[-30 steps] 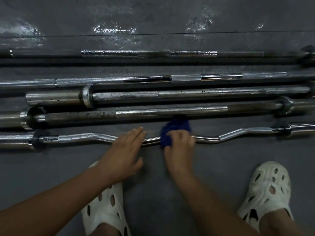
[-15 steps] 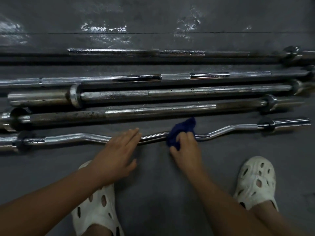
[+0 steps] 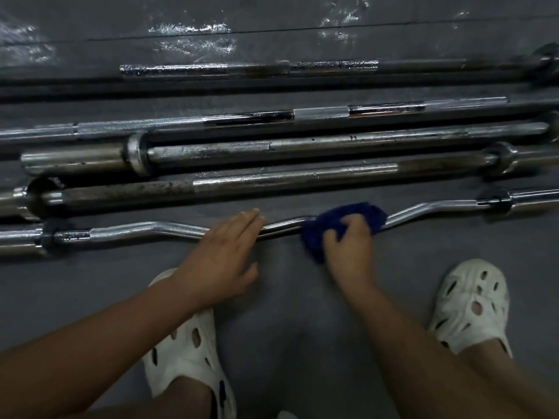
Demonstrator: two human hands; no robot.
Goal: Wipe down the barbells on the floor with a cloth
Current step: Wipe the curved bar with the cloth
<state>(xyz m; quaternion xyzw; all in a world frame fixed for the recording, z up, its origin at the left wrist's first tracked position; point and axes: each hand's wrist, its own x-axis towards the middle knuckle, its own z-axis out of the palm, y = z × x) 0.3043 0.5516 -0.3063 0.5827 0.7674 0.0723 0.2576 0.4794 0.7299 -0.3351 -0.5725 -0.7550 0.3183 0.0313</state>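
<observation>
Five barbells lie side by side on the dark gym floor [image 3: 287, 313], the nearest a curl bar [image 3: 145, 230] at the person's white clogs [image 3: 472, 303]. Right hand [image 3: 348, 246] grips a bunched blue cloth [image 3: 344, 220] wrapped over the bar's middle bend; left hand [image 3: 223, 252] rests flat, fingers straight, on the shaft just beside it. Doing this stroke well likely means keeping the flat hand pressing so the bar cannot roll, and wrapping the cloth around the curve rather than skimming its top. Compared with half a second ago, the cloth has slid rightward along the bar, opening a wider gap between the hands.
</observation>
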